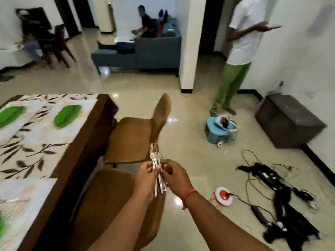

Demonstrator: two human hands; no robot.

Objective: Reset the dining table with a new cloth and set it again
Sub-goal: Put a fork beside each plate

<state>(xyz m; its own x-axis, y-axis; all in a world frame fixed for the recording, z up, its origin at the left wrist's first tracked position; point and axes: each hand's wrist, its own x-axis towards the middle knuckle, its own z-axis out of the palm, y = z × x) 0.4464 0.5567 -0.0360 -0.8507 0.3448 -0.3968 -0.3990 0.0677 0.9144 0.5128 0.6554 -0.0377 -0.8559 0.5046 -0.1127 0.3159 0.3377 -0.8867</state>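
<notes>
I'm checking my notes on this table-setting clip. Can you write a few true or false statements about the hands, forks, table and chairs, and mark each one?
1. Both hands hold the forks. True: the left hand and right hand grip the bunch together.
2. The forks' tines point up, away from the person. True.
3. The forks lie on the table. False: they are held over the chairs, beside the table.
4. The cloth is plain white. False: it carries a dark leaf print.
5. Two brown chairs stand at the table's edge. True.
</notes>
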